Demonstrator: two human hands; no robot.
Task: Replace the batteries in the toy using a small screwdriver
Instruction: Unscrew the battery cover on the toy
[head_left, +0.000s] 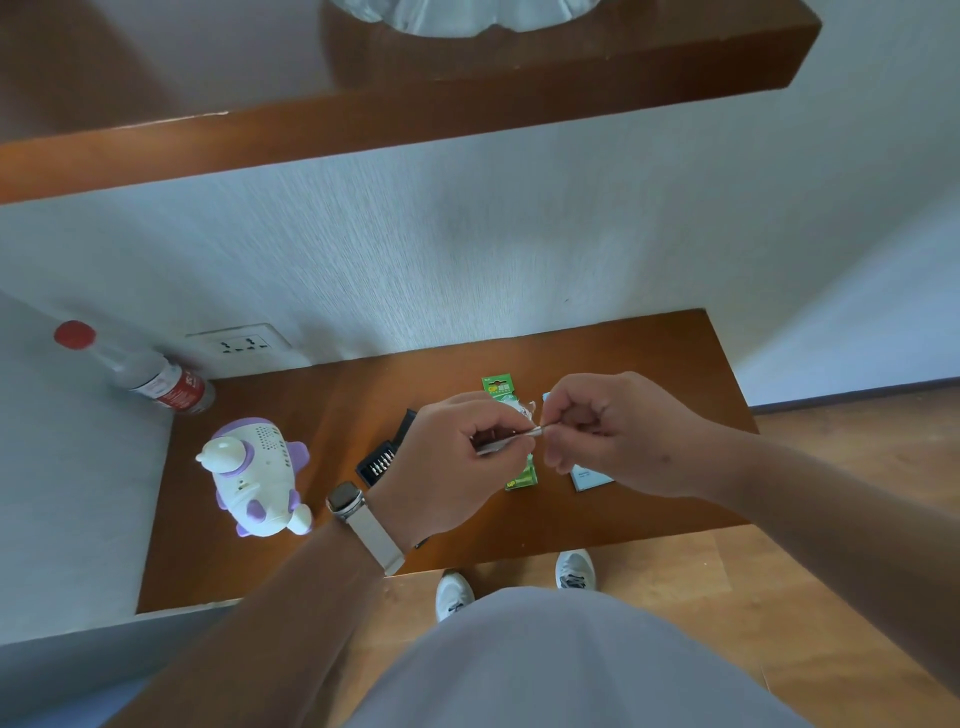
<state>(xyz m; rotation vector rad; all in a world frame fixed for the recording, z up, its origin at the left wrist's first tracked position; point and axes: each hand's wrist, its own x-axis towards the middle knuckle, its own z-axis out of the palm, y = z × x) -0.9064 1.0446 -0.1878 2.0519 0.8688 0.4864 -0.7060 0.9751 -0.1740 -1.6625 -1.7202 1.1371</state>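
Your hands were close together above the table (332, 395): your left hand (467, 447) gripped the small silver screwdriver (511, 439) and your right hand (608, 431) pinched its front end (the tip was hidden by fingers). The white and purple toy (254, 478) stood on the table at your left, well apart from both hands, and the green battery pack (496, 387) lay below them.

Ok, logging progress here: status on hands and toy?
Left hand grips screwdriver, right hand pinches its tip. Toy on table, untouched. Nothing blocks the toy.
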